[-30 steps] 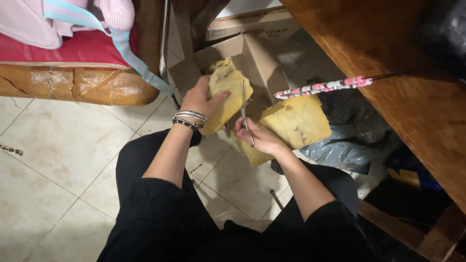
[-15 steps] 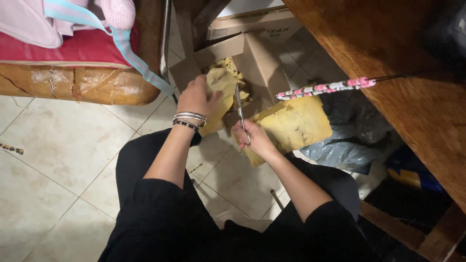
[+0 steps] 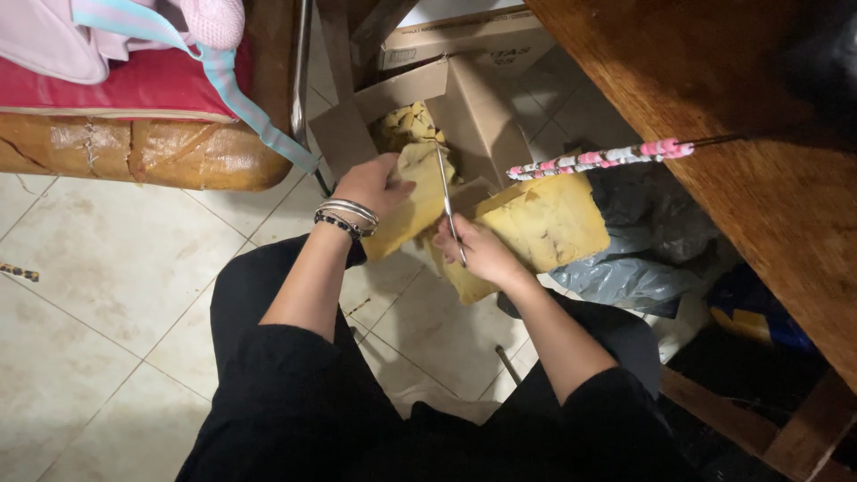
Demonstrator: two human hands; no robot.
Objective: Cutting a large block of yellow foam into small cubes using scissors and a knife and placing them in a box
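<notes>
The left hand (image 3: 373,186) has its grip closed on a piece of yellow foam (image 3: 406,210), thumb on top and fingers wrapped around the upper edge, holding it tilted above the tiled floor (image 3: 116,268). A stack of bangles (image 3: 344,214) sits on that wrist. The right hand (image 3: 478,252) has its grip closed around the handle end of a thin metal blade (image 3: 445,198), most likely scissors, though the handles are hidden inside the fingers. The blade points upward, away from the person, and lies along the right edge of the held foam piece, touching it.

Just right of the right hand a larger slab of yellow foam (image 3: 549,223) lies tilted on a grey plastic bag (image 3: 643,259). Beyond both hands an open cardboard box (image 3: 464,98) stands on the floor, with small yellow foam scraps (image 3: 406,127) inside it. A rod wrapped in pink and white (image 3: 598,159) sticks out from the edge of the wooden tabletop (image 3: 714,80) at the right, passing over the large slab. At the upper left is a cushion with a red cover (image 3: 134,85), with a pale pink bag and a light blue strap (image 3: 241,103) hanging across it. The person's legs, in black, are folded over the floor.
</notes>
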